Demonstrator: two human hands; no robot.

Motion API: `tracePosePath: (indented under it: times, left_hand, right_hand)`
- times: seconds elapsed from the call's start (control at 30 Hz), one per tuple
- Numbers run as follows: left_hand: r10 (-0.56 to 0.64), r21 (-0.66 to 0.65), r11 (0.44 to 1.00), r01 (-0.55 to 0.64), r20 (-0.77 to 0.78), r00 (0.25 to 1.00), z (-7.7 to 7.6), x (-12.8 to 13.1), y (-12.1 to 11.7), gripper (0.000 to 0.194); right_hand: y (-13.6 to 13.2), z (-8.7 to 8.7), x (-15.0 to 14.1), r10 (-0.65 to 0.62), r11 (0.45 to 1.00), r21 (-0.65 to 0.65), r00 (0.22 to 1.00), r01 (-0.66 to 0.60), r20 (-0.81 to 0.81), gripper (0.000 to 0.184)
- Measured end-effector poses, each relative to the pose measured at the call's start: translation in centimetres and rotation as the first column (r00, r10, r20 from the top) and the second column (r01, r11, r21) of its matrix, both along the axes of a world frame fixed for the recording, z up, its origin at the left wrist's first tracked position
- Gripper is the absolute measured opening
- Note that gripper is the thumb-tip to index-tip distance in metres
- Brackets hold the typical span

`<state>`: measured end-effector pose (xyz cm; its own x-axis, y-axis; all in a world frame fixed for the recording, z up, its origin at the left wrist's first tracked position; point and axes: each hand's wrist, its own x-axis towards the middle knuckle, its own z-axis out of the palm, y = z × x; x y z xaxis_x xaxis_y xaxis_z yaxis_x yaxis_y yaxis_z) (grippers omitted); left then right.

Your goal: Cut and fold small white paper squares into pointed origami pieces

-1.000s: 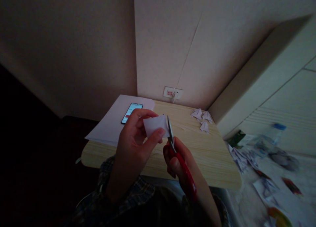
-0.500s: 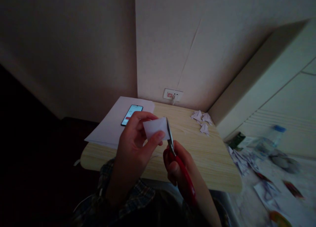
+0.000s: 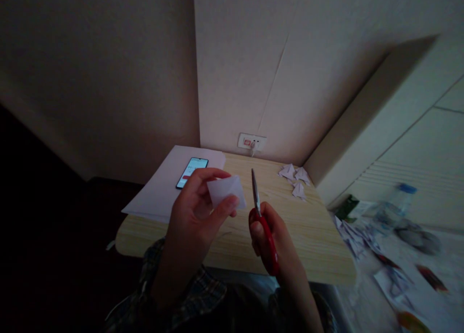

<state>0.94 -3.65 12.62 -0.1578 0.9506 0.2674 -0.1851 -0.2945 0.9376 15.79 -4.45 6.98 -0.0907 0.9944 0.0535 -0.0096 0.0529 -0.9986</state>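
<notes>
My left hand (image 3: 195,209) pinches a small white folded piece of paper (image 3: 226,190) between thumb and fingers, above the light wooden table (image 3: 311,236). My right hand (image 3: 271,236) grips red-handled scissors (image 3: 263,219), their blades closed and pointing up and away. The blades stand just right of the paper, a small gap apart from it. Both sleeves are dark plaid.
A phone (image 3: 192,171) with a lit screen lies on white sheets (image 3: 159,193) at the table's back left. Three folded paper shapes (image 3: 295,178) sit at the back right. A wall socket (image 3: 252,142) is behind. To the right lie a bottle (image 3: 397,202) and scattered papers.
The scissors have come off the paper's right edge and moved slightly right; their blades now stand clear of it. The left hand still holds the paper.
</notes>
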Motion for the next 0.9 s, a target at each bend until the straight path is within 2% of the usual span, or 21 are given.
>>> tracePosePath:
  times: [0.17, 0.27, 0.37, 0.47, 0.63, 0.73, 0.9]
  left_hand:
    - [-0.015, -0.017, 1.000, 0.017, 0.099, 0.995, 0.1, 0.2, -0.1, 0.020]
    - [-0.029, -0.016, 0.999, 0.030, 0.080, 0.996, 0.1, 0.2, -0.1, 0.019]
    - [-0.025, -0.010, 1.000, 0.025, 0.038, 0.999, 0.1, 0.2, -0.2, 0.017]
    - [-0.009, 0.005, 1.000, 0.009, 0.053, 0.999, 0.0, 0.1, -0.1, 0.017]
    - [-0.112, 0.101, 0.989, 0.109, 0.022, 0.993, -0.8, -0.3, 0.5, 0.021]
    - [-0.128, 0.104, 0.987, 0.125, 0.015, 0.992, -1.1, -0.5, 0.6, 0.023]
    - [-0.137, 0.092, 0.986, 0.138, -0.009, 0.990, -1.1, -0.5, 0.6, 0.022]
  right_hand:
    - [-0.5, 0.2, -0.4, -0.141, 0.976, 0.144, 0.978, 0.163, -0.156, 0.053]
    - [-0.8, 0.3, -0.8, -0.146, 0.959, 0.200, 0.955, 0.201, -0.258, 0.047]
    - [-0.7, 0.2, -0.7, -0.100, 0.962, 0.226, 0.969, 0.151, -0.224, 0.044]
    - [-0.8, -0.1, -0.3, -0.006, 0.970, 0.240, 0.993, 0.035, -0.122, 0.045]
    - [-1.3, 0.0, -0.2, 0.185, 0.977, 0.115, 0.981, -0.178, -0.052, 0.051]
    - [-1.3, 0.4, -0.5, 0.208, 0.976, 0.084, 0.977, -0.203, -0.054, 0.053]
    - [-1.3, 0.7, -0.5, 0.171, 0.983, 0.076, 0.985, -0.169, -0.021, 0.056]
